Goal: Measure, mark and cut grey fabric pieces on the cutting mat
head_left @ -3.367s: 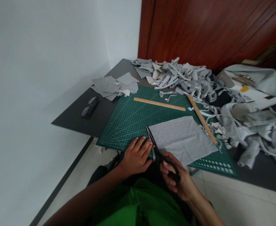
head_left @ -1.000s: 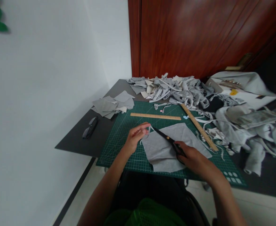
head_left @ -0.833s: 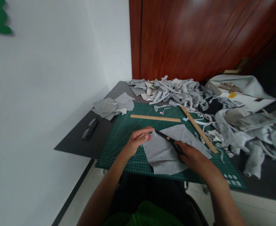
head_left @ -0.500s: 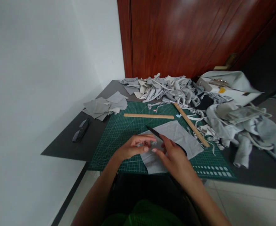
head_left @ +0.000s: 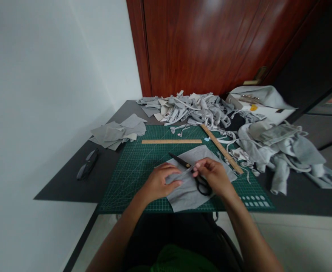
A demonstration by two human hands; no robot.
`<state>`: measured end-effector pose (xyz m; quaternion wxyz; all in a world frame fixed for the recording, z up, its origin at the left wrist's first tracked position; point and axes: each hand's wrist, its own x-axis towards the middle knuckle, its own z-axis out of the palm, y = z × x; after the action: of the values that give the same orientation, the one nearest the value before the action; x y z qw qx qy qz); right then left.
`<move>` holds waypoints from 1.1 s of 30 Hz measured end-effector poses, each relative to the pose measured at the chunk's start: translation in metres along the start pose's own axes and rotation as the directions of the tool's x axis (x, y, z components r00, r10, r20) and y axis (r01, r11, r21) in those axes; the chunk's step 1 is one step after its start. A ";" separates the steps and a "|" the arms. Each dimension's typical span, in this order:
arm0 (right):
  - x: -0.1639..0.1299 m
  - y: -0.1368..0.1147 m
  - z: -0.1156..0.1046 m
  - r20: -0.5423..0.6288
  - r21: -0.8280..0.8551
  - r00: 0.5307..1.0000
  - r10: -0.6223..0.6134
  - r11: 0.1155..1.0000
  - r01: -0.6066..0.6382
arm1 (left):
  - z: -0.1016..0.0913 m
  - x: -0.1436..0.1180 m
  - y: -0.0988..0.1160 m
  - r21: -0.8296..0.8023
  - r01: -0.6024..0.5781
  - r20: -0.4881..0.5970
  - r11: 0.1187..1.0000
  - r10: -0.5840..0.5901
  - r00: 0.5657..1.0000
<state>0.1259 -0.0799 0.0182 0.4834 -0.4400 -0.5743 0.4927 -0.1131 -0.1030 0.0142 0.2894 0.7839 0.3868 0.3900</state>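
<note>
A bit of green clothing (head_left: 177, 260) is showing at the very bottom, close to the camera. Two bare arms are reaching up from there to the table.

The left hand (head_left: 158, 183) is lying on the grey cloth piece (head_left: 194, 177), with its fingers close together and pressing down on the cloth's left edge. The right hand (head_left: 214, 175) is sitting on the same cloth, just beside the left one. Its fingertips are bunching together and pinching a thin grey strip (head_left: 187, 172) that is running between the two hands. The black scissors (head_left: 191, 173) are lying on the cloth under the right hand, with the round handles near the palm and the blades pointing up and to the left. The hand is not gripping the handles.

The cloth is resting on the green cutting mat (head_left: 132, 177), near its front edge. The mat is lying on a dark table (head_left: 69, 185).

Farther back, one wooden ruler (head_left: 171, 141) is lying flat across the mat. A second wooden ruler (head_left: 221, 148) is slanting along the mat's right side. A pair of dark glasses (head_left: 87, 169) is sitting on the table to the left. A small stack of grey squares (head_left: 117, 131) is waiting behind them. A big heap of grey scraps (head_left: 188, 107) is piling up at the back and right, in front of a brown wooden door (head_left: 200, 45).
</note>
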 end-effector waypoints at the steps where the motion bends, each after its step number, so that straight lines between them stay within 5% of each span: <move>1: 0.004 0.000 -0.013 -0.182 0.041 0.982 -0.040 0.998 0.048 | 0.002 0.000 -0.001 0.065 -0.037 0.049 0.997 0.034 0.998; 3: 0.010 0.001 -0.039 -0.542 -0.010 0.831 -0.125 0.990 0.142 | 0.006 0.001 -0.003 0.174 -0.081 0.182 0.981 0.049 0.982; 4: 0.012 0.002 -0.052 -0.617 -0.105 0.769 -0.166 0.986 0.128 | 0.008 0.001 -0.003 0.225 -0.087 0.230 0.971 0.034 0.973; 6: 0.013 0.003 -0.074 -0.642 -0.283 0.732 -0.226 0.958 0.048 | 0.010 0.002 -0.003 0.321 -0.085 0.277 0.943 -0.007 0.961; 10: 0.005 -0.001 -0.078 -0.283 -0.607 0.930 -0.234 0.795 0.015 | 0.009 0.004 -0.002 0.407 -0.076 0.296 0.910 -0.053 0.954; 13: -0.010 -0.013 -0.042 0.060 -0.805 0.995 -0.085 0.586 0.099 | 0.001 0.004 -0.005 0.466 -0.051 0.268 0.883 -0.086 0.960; 15: -0.022 -0.023 -0.010 0.115 -0.934 0.992 0.043 0.345 0.094 | -0.006 0.004 -0.009 0.502 -0.028 0.243 0.864 -0.109 0.964; 18: -0.036 -0.036 0.028 0.014 -0.999 0.994 0.106 0.041 0.009 | -0.014 0.003 -0.015 0.520 0.012 0.194 0.854 -0.132 0.972; 23: -0.046 -0.041 0.048 -0.020 -1.000 0.992 0.124 0.002 -0.020 | -0.015 0.003 -0.022 0.505 -0.013 0.172 0.863 -0.086 0.981; 33: -0.043 -0.038 0.023 0.083 -0.997 0.959 0.271 0.014 0.082 | -0.010 0.004 -0.022 0.423 -0.053 0.091 0.905 0.016 0.996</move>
<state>0.1087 -0.1299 0.0498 -0.0745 -0.6226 -0.7783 0.0322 -0.1284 -0.0862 0.0045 0.1210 0.8508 0.4357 0.2677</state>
